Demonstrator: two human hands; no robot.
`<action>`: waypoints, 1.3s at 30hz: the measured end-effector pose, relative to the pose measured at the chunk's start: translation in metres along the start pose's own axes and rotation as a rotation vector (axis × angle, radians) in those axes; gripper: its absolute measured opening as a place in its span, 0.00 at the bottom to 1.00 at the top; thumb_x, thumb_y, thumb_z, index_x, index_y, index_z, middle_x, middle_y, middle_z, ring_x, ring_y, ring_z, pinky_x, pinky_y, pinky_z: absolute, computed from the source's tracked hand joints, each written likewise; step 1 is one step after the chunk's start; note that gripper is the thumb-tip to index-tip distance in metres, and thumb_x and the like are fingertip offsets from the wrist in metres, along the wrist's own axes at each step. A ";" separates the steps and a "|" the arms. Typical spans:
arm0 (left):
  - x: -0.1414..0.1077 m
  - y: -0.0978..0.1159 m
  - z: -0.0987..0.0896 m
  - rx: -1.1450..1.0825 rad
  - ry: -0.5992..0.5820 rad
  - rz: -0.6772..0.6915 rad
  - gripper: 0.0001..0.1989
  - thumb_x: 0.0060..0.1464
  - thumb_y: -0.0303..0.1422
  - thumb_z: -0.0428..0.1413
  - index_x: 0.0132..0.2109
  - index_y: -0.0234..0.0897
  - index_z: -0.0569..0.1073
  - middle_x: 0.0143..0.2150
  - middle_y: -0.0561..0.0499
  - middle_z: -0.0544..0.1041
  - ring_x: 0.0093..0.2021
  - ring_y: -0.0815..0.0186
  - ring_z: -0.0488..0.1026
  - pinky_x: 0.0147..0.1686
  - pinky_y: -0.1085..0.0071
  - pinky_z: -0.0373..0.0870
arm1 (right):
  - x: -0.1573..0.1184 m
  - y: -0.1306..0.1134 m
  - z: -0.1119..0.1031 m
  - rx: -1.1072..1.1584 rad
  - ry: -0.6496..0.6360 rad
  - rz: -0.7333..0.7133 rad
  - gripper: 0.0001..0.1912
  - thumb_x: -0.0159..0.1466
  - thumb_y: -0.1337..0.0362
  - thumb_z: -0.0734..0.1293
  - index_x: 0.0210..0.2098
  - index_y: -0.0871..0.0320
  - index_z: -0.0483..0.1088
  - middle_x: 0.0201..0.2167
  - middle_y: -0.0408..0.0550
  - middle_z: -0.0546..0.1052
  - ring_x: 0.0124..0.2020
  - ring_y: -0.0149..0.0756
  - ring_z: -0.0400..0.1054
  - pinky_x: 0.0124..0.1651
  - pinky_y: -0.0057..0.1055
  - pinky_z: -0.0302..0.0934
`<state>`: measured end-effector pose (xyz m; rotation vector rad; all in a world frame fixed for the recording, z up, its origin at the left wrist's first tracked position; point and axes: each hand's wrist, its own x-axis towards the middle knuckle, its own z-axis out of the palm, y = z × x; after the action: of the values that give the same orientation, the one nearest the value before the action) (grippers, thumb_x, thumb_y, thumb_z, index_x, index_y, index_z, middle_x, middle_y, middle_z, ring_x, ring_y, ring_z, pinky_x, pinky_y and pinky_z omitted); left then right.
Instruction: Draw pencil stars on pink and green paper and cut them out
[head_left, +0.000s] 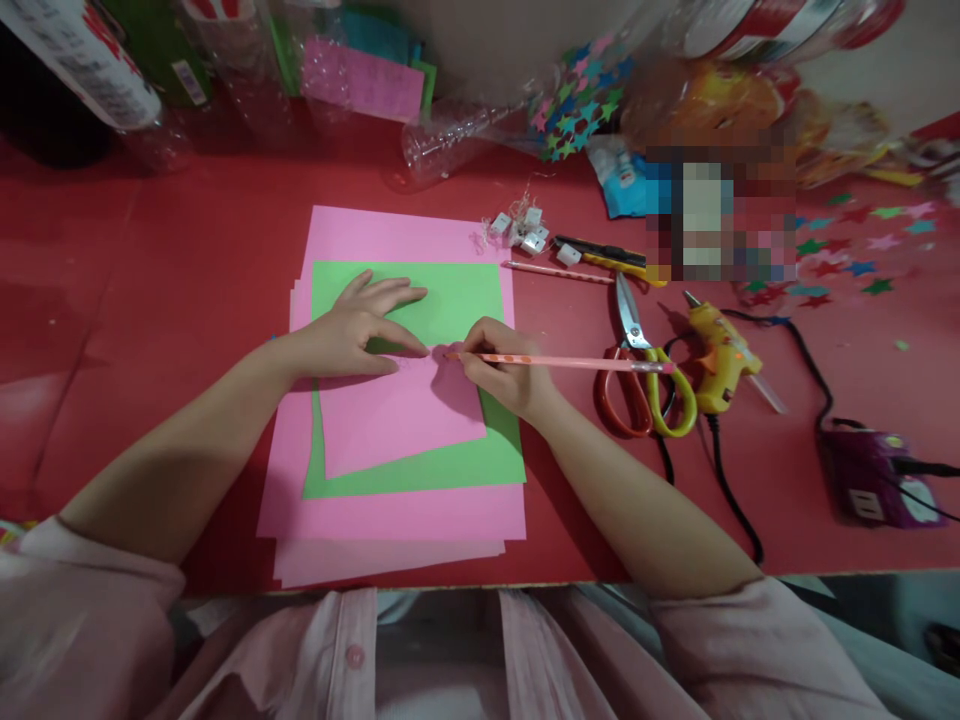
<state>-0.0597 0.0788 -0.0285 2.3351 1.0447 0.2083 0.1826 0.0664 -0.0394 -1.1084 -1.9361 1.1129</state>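
A small pink sheet of paper (397, 425) lies on a green sheet (420, 480), with larger pink sheets (412, 515) stacked below. My left hand (367, 325) rests flat with spread fingers across the green and the small pink sheet. In my right hand (506, 370) is a pink pencil (577, 362), gripped near its point. The pencil's tip is at the upper part of the small pink sheet, close to my left thumb. Faint marks seem to show there, too small to make out.
Right of the papers lie scissors (634, 365), a yellow glue gun (720, 355) with its cord, a second pencil (559, 271) and a box cutter (607, 255). A purple box (877, 475) stands farther right. Plastic bottles (457, 140) and star cutouts (581, 110) line the back.
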 end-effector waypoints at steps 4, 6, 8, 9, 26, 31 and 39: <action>0.000 0.000 0.000 -0.002 0.006 -0.001 0.14 0.57 0.33 0.57 0.49 0.51 0.79 0.73 0.55 0.53 0.72 0.48 0.46 0.68 0.41 0.29 | 0.000 0.000 0.001 -0.017 0.003 0.011 0.08 0.57 0.68 0.63 0.24 0.55 0.60 0.19 0.37 0.63 0.22 0.27 0.55 0.26 0.28 0.48; 0.000 0.000 0.001 0.004 0.003 0.000 0.15 0.57 0.33 0.57 0.50 0.50 0.79 0.73 0.54 0.53 0.72 0.47 0.46 0.68 0.41 0.29 | -0.001 0.001 0.001 -0.034 0.010 0.013 0.08 0.57 0.69 0.63 0.24 0.55 0.60 0.19 0.37 0.63 0.22 0.26 0.55 0.26 0.27 0.49; 0.000 0.000 0.001 0.011 -0.001 -0.002 0.14 0.57 0.33 0.57 0.49 0.49 0.80 0.73 0.53 0.53 0.72 0.47 0.46 0.68 0.41 0.29 | -0.001 0.002 0.001 -0.039 0.027 0.002 0.08 0.57 0.69 0.63 0.24 0.55 0.59 0.18 0.37 0.62 0.21 0.26 0.55 0.25 0.27 0.48; 0.000 0.000 0.001 0.015 -0.002 -0.003 0.14 0.57 0.33 0.57 0.49 0.49 0.80 0.73 0.52 0.53 0.72 0.47 0.46 0.68 0.41 0.29 | -0.002 0.003 0.001 -0.039 0.038 -0.008 0.08 0.57 0.69 0.63 0.24 0.55 0.59 0.18 0.37 0.62 0.21 0.26 0.54 0.25 0.27 0.48; 0.000 -0.001 0.000 0.003 -0.003 0.006 0.14 0.57 0.34 0.57 0.49 0.50 0.80 0.73 0.51 0.54 0.72 0.47 0.47 0.67 0.40 0.29 | -0.002 0.009 0.002 -0.092 0.193 0.023 0.07 0.52 0.69 0.61 0.21 0.54 0.57 0.17 0.37 0.60 0.19 0.26 0.52 0.23 0.27 0.47; 0.000 -0.002 0.001 0.010 0.000 0.010 0.14 0.57 0.35 0.56 0.49 0.50 0.80 0.72 0.52 0.54 0.72 0.48 0.47 0.67 0.40 0.30 | -0.003 0.009 0.001 -0.119 0.170 0.010 0.07 0.52 0.70 0.61 0.21 0.54 0.58 0.16 0.37 0.61 0.20 0.26 0.53 0.23 0.27 0.47; 0.000 -0.002 0.001 0.020 0.002 0.012 0.14 0.58 0.35 0.56 0.49 0.51 0.79 0.72 0.53 0.54 0.72 0.51 0.47 0.67 0.40 0.30 | -0.006 0.003 0.002 -0.156 0.081 -0.029 0.06 0.52 0.71 0.60 0.22 0.55 0.58 0.17 0.37 0.62 0.20 0.26 0.54 0.24 0.26 0.47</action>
<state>-0.0609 0.0797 -0.0304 2.3598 1.0380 0.2065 0.1848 0.0617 -0.0435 -1.1853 -1.9957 0.8996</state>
